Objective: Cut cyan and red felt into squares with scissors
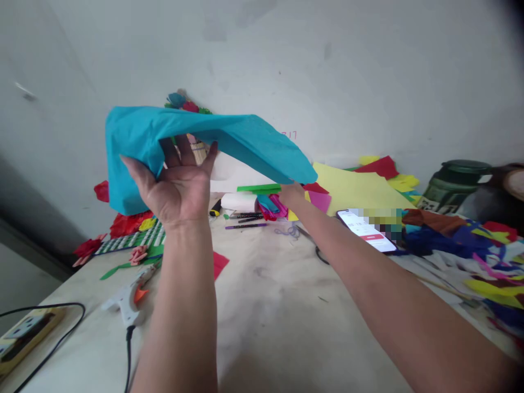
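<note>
A bright blue sheet (245,136), thin and creased like paper or soft cloth, hangs in the air above the table. It drapes over my left hand (180,188), which holds it up from below with the palm facing me and the fingers spread. My right hand (291,194) reaches forward at the sheet's right end. The sheet's edge covers its fingers, so their grip is hidden. Right beside that hand is a green strip (260,189) on the table, and pink pieces (319,202) lie just past it.
Pens (245,225), a white roll (238,202) and a yellow sheet (356,188) lie toward the wall. A lit phone (362,229) and piled coloured scraps (462,240) are at right, near a dark green jar (454,185). A white glue gun (126,305) and power strip (28,333) sit at left.
</note>
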The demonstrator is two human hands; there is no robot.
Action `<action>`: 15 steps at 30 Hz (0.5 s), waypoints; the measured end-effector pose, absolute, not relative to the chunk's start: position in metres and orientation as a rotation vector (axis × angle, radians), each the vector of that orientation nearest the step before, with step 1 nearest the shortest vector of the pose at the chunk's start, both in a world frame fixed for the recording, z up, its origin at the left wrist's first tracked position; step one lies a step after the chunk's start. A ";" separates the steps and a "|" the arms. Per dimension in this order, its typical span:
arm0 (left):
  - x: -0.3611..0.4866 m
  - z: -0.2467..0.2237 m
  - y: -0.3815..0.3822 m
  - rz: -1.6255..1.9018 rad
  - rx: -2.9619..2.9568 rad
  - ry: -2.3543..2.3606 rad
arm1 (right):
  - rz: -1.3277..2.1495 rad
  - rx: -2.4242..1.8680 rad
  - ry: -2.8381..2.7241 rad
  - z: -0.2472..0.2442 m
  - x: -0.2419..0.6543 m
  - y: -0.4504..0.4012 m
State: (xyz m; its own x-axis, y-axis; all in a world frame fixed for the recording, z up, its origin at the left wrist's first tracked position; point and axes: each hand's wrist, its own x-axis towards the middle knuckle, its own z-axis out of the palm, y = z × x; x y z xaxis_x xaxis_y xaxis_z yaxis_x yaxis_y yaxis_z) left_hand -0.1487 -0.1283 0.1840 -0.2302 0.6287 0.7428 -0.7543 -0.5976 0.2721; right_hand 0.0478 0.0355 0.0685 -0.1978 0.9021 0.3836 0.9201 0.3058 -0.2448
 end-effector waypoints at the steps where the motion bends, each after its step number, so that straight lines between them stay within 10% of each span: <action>1: -0.148 0.182 -0.127 1.945 1.075 -0.168 | -0.085 -1.605 -2.098 0.068 0.043 0.028; 9: -0.126 0.149 -0.126 2.000 0.935 0.077 | 1.058 -0.819 -1.882 0.057 0.018 -0.055; 15: -0.115 0.109 -0.148 1.855 0.653 0.254 | 1.296 -0.428 -1.531 0.066 0.044 -0.094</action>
